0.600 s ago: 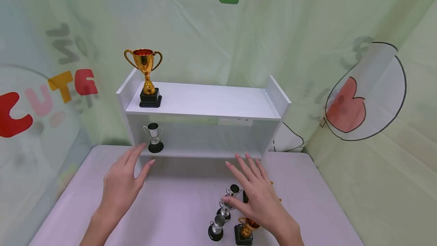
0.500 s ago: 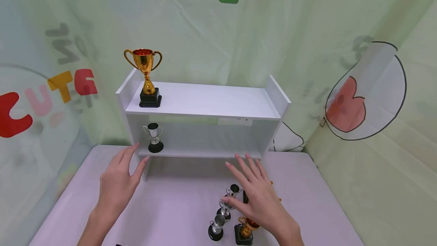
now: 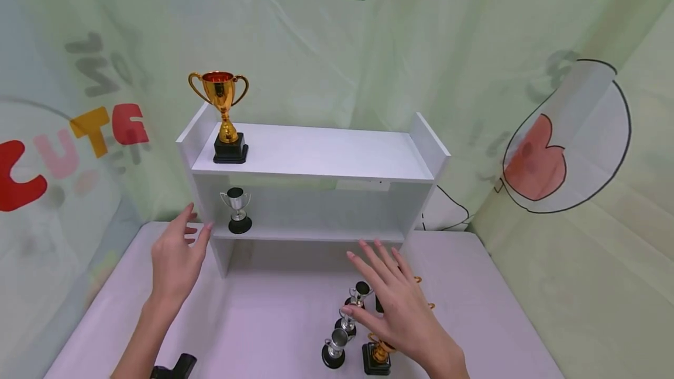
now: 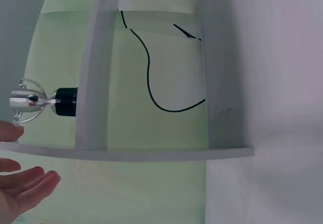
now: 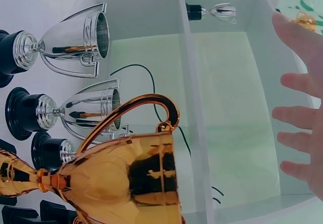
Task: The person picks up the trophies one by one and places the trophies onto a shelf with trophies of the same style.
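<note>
My left hand (image 3: 176,259) is held with fingers spread and nothing in them, just beside the left panel of the white shelf (image 3: 326,154). On its lower board stands a small silver trophy cup (image 3: 239,210), upright, a little right of that hand. A larger gold trophy cup (image 3: 225,113) stands at the left of the top board. My right hand (image 3: 402,303) hovers, fingers spread, over a group of trophies and partly hides them. Several silver cups (image 3: 334,351) stand left of it on the table. A gold cup (image 5: 126,178) rises close below it in the right wrist view.
Beneath the shelf and in front of it spreads a pale tabletop (image 3: 268,314). A black object (image 3: 179,367) shows at the bottom left edge, near the left forearm. Printed curtains (image 3: 474,34) hang behind and at both sides.
The left hand has moved left, away from the small silver cup, to the shelf's outer side. The black object has come into view at the bottom. The right hand stays nearly still.
</note>
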Action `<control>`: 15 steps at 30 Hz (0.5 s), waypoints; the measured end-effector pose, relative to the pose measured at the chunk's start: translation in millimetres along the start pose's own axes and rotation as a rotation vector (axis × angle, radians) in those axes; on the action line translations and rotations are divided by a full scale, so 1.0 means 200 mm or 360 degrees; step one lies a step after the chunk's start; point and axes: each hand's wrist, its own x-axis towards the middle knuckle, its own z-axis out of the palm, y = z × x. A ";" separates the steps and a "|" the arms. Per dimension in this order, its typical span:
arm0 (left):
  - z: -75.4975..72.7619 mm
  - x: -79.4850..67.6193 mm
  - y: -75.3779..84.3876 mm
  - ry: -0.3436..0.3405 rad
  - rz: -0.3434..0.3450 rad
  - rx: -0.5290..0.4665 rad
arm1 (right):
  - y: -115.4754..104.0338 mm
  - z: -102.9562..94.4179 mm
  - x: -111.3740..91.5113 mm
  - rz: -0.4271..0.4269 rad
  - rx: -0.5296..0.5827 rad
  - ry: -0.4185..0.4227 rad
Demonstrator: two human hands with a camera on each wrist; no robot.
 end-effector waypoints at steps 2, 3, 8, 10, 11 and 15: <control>0.03 0.01 -0.01 -0.0039 -0.0064 -0.0060 | 0.00 0.00 -0.01 -0.0011 0.0006 0.0017; 0.04 0.02 -0.01 -0.0049 -0.0087 -0.0085 | 0.00 0.00 -0.01 -0.0014 0.0012 0.0023; 0.09 0.04 -0.04 -0.0031 -0.0117 -0.0196 | 0.00 -0.01 -0.02 -0.0012 0.0037 0.0037; 0.10 0.05 -0.05 -0.0011 -0.0111 -0.0228 | 0.00 -0.02 -0.02 0.0005 0.0046 0.0023; 0.11 0.05 -0.05 -0.0001 -0.0110 -0.0233 | 0.00 -0.02 -0.03 0.0011 0.0046 0.0019; 0.12 0.06 -0.05 0.0022 -0.0116 -0.0242 | 0.00 -0.03 -0.04 0.0046 0.0044 -0.0011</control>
